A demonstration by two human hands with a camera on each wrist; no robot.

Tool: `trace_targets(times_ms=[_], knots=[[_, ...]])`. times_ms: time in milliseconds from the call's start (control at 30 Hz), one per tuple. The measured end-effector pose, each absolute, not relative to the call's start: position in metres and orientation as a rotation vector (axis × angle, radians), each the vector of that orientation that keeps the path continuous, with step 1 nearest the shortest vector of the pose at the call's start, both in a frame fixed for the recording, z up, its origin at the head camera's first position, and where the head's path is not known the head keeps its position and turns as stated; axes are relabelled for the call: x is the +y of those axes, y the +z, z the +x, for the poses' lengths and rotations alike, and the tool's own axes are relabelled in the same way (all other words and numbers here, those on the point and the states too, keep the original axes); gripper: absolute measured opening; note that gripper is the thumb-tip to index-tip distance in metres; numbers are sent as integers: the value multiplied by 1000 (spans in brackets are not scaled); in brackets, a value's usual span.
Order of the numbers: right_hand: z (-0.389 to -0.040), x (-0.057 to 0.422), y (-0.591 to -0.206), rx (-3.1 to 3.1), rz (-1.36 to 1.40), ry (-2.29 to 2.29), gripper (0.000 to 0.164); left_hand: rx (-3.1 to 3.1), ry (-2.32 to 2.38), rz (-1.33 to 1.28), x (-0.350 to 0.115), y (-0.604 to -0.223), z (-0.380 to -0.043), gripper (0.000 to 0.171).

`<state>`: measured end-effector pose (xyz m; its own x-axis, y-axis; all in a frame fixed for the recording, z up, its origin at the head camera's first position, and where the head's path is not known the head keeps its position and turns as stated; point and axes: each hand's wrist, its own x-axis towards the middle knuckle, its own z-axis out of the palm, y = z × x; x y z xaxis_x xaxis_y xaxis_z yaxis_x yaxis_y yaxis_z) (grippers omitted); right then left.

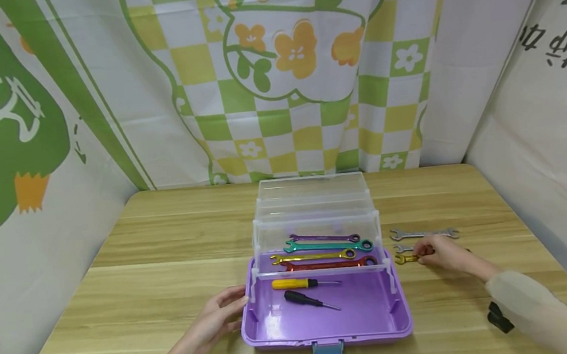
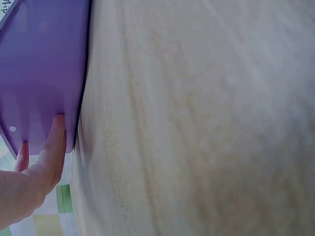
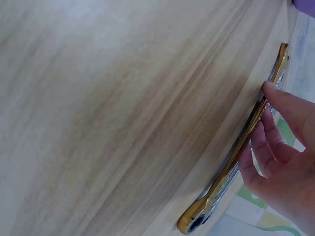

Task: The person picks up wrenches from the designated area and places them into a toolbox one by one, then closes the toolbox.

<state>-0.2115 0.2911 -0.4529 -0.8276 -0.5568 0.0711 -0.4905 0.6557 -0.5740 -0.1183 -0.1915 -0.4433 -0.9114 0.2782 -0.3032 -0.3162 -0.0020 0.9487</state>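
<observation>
My right hand (image 1: 441, 254) is at the right of the table, its thumb and fingers pinching a gold ratchet wrench (image 3: 236, 152) around the middle of its shaft. In the head view only the wrench's open end shows past the fingers. Just behind it lie two silver wrenches (image 1: 427, 234), the nearer partly covered by the hand. My left hand (image 1: 212, 317) touches the left side of an open purple toolbox (image 2: 42, 73) with extended fingers. In the box are a yellow-handled screwdriver (image 1: 292, 284) and a black-handled screwdriver (image 1: 304, 299).
Purple, teal, gold and red wrenches (image 1: 329, 265) lie in the clear tiered trays (image 1: 312, 203) raised at the box's back. A blue latch (image 1: 328, 352) hangs at its front. A small black object (image 1: 499, 317) sits by the right sleeve. Printed curtains enclose the wooden table (image 1: 144, 284).
</observation>
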Motion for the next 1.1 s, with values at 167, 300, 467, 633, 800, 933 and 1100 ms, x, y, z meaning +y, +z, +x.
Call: trace_targets(times_ms=[167,300,467,633,800,933,1100], knots=[[-210,291,-451,2765,-867,-945,9,1880,1964,-43,-191,-444,-119,64],[-208,290,-451,2763,-807,-977,9,1878,1962,-45,-190,-444,-119,64],[-206,290,-452,2761,-726,-1002,9,1884,1963,-45,-191,-444,-118,62],[-207,291,-453,2753,-729,-1002,9,1893,1962,-42,-191,-443,-118,62],[-207,292,-445,2713,-716,-1060,9,1882,1965,-65,-191,-445,-118,63],[-210,291,-431,2712,-719,-1075,9,1881,1968,-65,-190,-446,-118,64],[-216,288,-412,2725,-803,-1055,8,1890,1970,-64,-190,-444,-118,64]])
